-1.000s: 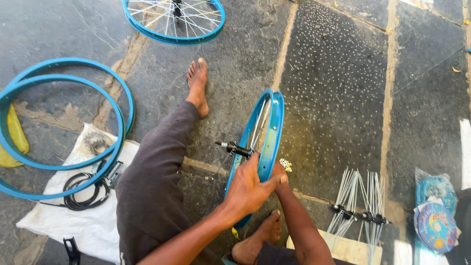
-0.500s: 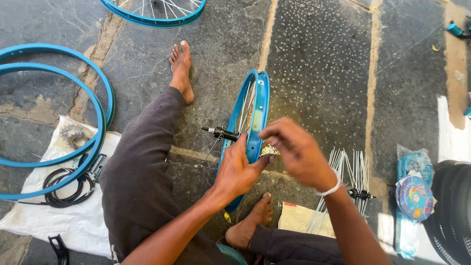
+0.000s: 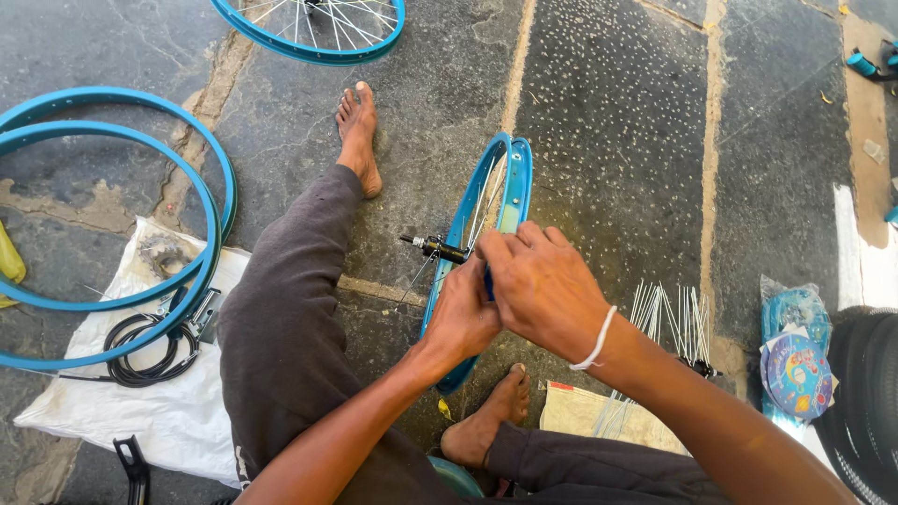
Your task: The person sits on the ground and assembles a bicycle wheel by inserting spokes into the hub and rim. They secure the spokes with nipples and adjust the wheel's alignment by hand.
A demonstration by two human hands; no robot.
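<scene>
A blue bicycle wheel rim stands upright on the stone floor between my legs, with thin spokes running to a hub and axle on its left side. My left hand grips the near part of the rim. My right hand is curled over the rim just above the left hand, fingers closed on it; whether it pinches a small part is hidden. A white band sits on my right wrist.
Two bare blue rims lie at left over a white sack with a black cable coil. A spoked blue wheel lies at the top. Loose spokes and a blue packet lie right, beside a black tyre.
My right hand came up from low by the rim, swung right, then settled back onto the rim above the left hand. The left hand kept its grip.
</scene>
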